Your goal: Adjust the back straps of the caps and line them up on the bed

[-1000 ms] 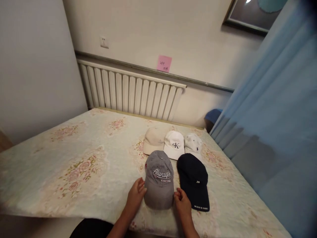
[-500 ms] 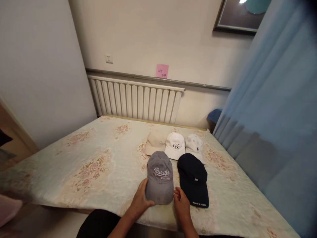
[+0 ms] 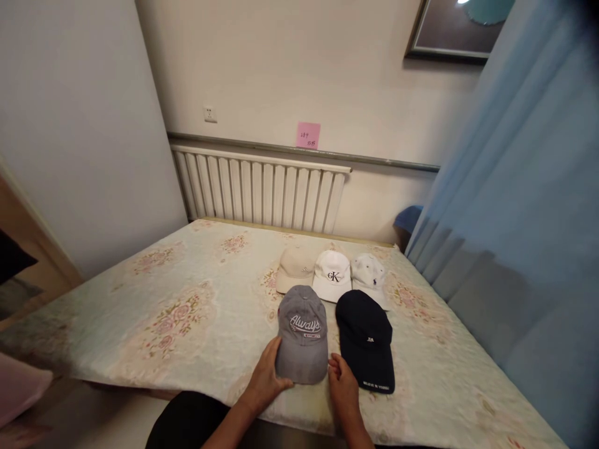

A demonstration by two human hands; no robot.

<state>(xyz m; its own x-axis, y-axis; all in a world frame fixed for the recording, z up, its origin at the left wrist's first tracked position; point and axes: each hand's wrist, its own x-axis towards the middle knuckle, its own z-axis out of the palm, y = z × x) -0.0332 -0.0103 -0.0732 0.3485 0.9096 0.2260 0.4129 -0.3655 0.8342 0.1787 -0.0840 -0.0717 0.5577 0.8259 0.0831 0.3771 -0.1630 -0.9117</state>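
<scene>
A grey baseball cap (image 3: 302, 355) with "Always" stitched on its front lies at the near side of the bed, brim towards me. My left hand (image 3: 267, 381) is closed on the left edge of its brim, the thumb over the front corner. At the brim's right edge, the bent fingers of my right hand (image 3: 343, 386) pinch the rim; part of this contact is hidden. Just right of that hand lies a black baseball cap (image 3: 365, 337). Behind them stand a beige cap (image 3: 294, 268), a white cap (image 3: 331, 265) with "CK" letters and an off-white cap (image 3: 367, 271), side by side.
A flowered sheet covers the bed (image 3: 210, 349). Beyond it are a white radiator (image 3: 262, 190) and a wall with a pink note (image 3: 308, 135). A blue curtain (image 3: 505, 237) hangs along the right side. Pink cloth (image 3: 21, 386) shows at the lower left.
The view has shifted slightly. Both hands stay at the grey cap's brim, and the caps keep their places.
</scene>
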